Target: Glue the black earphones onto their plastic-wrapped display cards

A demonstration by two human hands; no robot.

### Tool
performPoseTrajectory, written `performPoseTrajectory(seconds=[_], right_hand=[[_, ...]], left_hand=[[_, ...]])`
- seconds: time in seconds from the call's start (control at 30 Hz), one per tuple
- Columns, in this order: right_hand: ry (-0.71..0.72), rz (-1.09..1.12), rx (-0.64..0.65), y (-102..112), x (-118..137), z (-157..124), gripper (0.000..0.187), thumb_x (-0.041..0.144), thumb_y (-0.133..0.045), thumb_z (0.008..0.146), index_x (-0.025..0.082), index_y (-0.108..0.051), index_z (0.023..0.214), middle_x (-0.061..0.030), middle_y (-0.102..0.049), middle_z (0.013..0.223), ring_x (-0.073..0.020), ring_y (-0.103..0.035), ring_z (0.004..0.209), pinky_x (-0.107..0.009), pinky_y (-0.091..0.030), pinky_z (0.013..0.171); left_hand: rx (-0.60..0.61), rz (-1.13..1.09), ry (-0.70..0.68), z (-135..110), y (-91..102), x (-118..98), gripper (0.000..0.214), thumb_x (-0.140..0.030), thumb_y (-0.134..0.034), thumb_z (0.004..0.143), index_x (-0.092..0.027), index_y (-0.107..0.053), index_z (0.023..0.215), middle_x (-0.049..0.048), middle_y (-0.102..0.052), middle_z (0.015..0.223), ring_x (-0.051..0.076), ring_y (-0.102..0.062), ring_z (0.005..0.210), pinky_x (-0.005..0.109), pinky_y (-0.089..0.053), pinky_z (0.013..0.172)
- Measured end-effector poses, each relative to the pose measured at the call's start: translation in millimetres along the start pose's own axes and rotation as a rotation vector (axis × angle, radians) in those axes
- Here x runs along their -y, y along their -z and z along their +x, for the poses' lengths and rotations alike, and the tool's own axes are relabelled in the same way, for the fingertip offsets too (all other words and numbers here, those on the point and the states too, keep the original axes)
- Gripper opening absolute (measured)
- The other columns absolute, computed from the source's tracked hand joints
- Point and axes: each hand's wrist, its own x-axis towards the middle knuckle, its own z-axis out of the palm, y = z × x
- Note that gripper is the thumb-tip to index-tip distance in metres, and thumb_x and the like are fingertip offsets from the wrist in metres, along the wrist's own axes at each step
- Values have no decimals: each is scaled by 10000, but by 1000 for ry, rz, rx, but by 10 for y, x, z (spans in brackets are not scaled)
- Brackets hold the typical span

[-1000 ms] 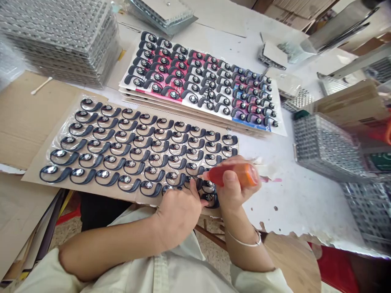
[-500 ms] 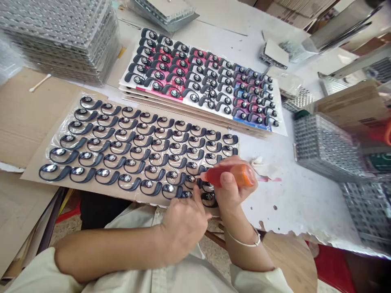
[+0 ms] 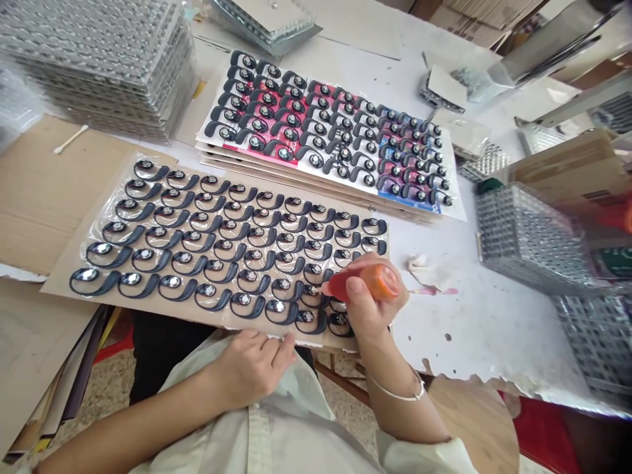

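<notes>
My right hand [image 3: 370, 303] is wrapped round a red-orange squeeze bottle [image 3: 340, 288], tilted sideways with its thin nozzle pointing left. The nozzle tip is at the silver disc of a black hook-shaped piece [image 3: 312, 296] near the board's right end; whether it touches I cannot tell. Rows of such black hooks, each with a round silver centre, lie under clear plastic on a brown cardboard sheet [image 3: 64, 280]. My left hand [image 3: 251, 368] is at the sheet's front edge, fingers loosely bent and slightly apart, with nothing visible in them.
Behind lies a stack of printed cards [image 3: 306, 155] bearing similar black hooks. A tall stack of clear blister trays [image 3: 113, 72] stands at the back left; more trays [image 3: 533, 230] are on the right. A cotton swab [image 3: 72, 139] and a crumpled tissue [image 3: 424, 270] lie on the table.
My left hand has drawn back left and down from the hooks near the nozzle to the sheet's front edge. The bottle has shifted slightly left in my right hand.
</notes>
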Motion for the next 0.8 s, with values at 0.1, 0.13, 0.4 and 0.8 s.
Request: performPoseTrajectory(seconds=[0.1, 0.13, 0.4, 0.8], right_hand=[[10, -8, 7, -16, 13, 17, 148, 357, -613, 813, 211, -590, 822, 4, -584, 704, -151, -541, 586, -324, -438, 553], [10, -8, 7, -22, 19, 24, 143, 349, -621, 809, 210, -591, 816, 5, -585, 697, -149, -539, 581, -322, -440, 554], [-3, -24, 6, -46, 42, 54, 123, 321, -637, 799, 210, -584, 794, 12, -596, 677, -146, -548, 545, -325, -451, 543], [-109, -50, 5, -35, -2, -2, 198, 402, -624, 801, 212, -572, 789, -2, -578, 674, -178, -594, 567, -347, -479, 545]], left_hand=[[-9, 11, 2, -13, -17, -10, 258, -239, -595, 887, -76, -601, 1086, -14, -548, 600, 125, -525, 514, 272, -374, 520], [-17, 13, 3, -19, -23, -10, 257, -237, -604, 882, -77, -603, 1084, -16, -544, 597, 122, -518, 510, 271, -367, 521], [-43, -2, -19, -51, -50, 8, 304, -236, -625, 868, -61, -592, 1114, -21, -535, 611, 114, -511, 524, 275, -369, 527], [-54, -17, -11, -16, -22, 11, 262, -204, -622, 865, -62, -597, 1083, -31, -527, 595, 113, -503, 501, 283, -362, 502]])
